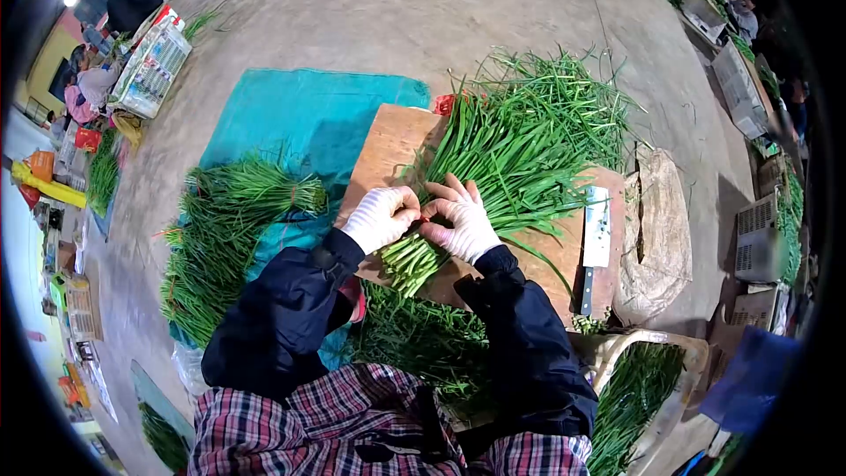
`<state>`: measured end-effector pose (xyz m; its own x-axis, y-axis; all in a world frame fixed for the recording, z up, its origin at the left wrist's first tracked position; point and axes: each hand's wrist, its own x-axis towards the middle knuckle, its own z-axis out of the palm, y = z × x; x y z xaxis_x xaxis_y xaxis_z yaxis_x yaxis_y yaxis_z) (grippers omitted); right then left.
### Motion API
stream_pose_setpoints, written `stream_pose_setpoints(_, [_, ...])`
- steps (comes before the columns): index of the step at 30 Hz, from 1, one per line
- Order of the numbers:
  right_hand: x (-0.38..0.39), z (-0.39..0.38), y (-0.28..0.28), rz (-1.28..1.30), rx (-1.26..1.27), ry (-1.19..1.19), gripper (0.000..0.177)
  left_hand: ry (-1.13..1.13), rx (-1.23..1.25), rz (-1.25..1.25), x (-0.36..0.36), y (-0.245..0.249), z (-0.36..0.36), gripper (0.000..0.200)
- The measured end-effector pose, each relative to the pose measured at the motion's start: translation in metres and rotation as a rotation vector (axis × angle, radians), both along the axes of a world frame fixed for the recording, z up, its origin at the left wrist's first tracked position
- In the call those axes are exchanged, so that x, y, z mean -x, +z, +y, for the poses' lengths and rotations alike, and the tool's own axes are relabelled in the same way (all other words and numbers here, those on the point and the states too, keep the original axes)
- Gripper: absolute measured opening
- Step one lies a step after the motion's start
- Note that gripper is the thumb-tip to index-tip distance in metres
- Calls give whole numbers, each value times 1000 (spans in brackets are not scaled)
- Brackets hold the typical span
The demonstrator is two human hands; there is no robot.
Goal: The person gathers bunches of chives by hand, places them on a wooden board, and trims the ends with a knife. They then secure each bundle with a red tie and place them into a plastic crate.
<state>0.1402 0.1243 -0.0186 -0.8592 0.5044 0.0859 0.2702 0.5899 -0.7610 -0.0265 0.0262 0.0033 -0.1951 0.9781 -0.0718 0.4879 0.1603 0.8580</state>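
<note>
A big bunch of garlic chives (502, 154) lies across a wooden board (374, 167), its pale stem ends (414, 263) toward me. Both my hands wear striped fingerless gloves and meet over the stems. My left hand (386, 216) is closed in a pinch at a small red tie (423, 219). From the other side, my right hand (458, 219) pinches the same tie between thumb and forefinger, its other fingers lifted over the leaves. How far the tie wraps around the stems is hidden. A cleaver (596, 238) with a dark handle rests on the board's right side.
Tied chive bunches (229, 229) are piled on a teal sheet (308, 106) at left. More chives (423, 335) lie below the board. A woven sack (656, 238) and a pale crate (696, 353) stand at right. People sit by crates at far left.
</note>
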Motion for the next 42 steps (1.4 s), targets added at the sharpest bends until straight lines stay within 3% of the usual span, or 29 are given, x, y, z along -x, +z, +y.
stream_pose_setpoints(4, [2,2,-6,66,53,-49,17,36,-7,142,-3,3,4,8])
stream_pose_setpoints(8, [11,-4,-2,123,-184,-99,18,-7,-132,220,-8,22,-3,9])
stream_pose_setpoints(9, [12,-2,-15,202,-155,-88,19,2,-112,238,-10,31,-6,19])
stream_pose_setpoints(11, [12,-4,-18,126,-25,-148,17,-27,-93,381,-7,16,-10,62])
stream_pose_setpoints(12, [13,-1,-16,99,-21,-145,16,-97,66,523,-6,7,-12,75])
stream_pose_setpoints(17, [20,-4,-11,43,58,-175,17,-185,455,617,-32,20,-7,96])
stream_pose_setpoints(21, [19,-6,-12,19,47,-201,16,-184,643,702,-52,35,4,101])
stream_pose_setpoints(23, [17,-6,-10,17,18,-190,13,-227,675,770,-51,13,6,102])
stream_pose_setpoints(26, [6,-20,-9,129,-25,-240,12,-458,510,1038,-41,-42,11,82])
stream_pose_setpoints(28, [-8,-29,-7,203,-114,-287,14,-605,552,1036,-24,-85,18,81])
stream_pose_setpoints(29, [-22,-26,-4,328,-6,-220,14,-638,581,822,-29,-69,16,75])
stream_pose_setpoints(30, [-34,-31,-7,366,-115,-271,15,-513,717,865,-76,40,15,74])
stream_pose_setpoints(31, [-48,-37,-7,427,-12,-250,16,-136,326,950,-66,-14,-10,71])
stream_pose_setpoints(32, [-64,-48,5,348,33,-308,17,-230,348,801,-68,4,-6,70])
stream_pose_setpoints(33, [-69,-51,-28,427,72,-269,16,-278,224,1017,-66,-27,-10,67])
stream_pose_setpoints(34, [-71,-62,-34,504,228,-377,15,-142,250,895,-76,-11,-13,66])
stream_pose_setpoints(35, [-72,-68,-30,499,280,-436,13,-201,317,846,-80,8,-11,79])
stream_pose_setpoints(37, [-67,-61,-22,571,322,-371,7,-168,475,813,-81,9,-11,90])
stream_pose_setpoints(38, [-63,-57,-22,506,404,-358,7,-144,512,808,-84,14,-10,91])
stream_pose_setpoints(40, [-51,-48,-39,628,604,-318,10,-134,563,767,-82,17,-7,95])
stream_pose_setpoints(42, [-57,-42,-12,459,904,-307,13,-152,566,756,-81,19,-5,98])
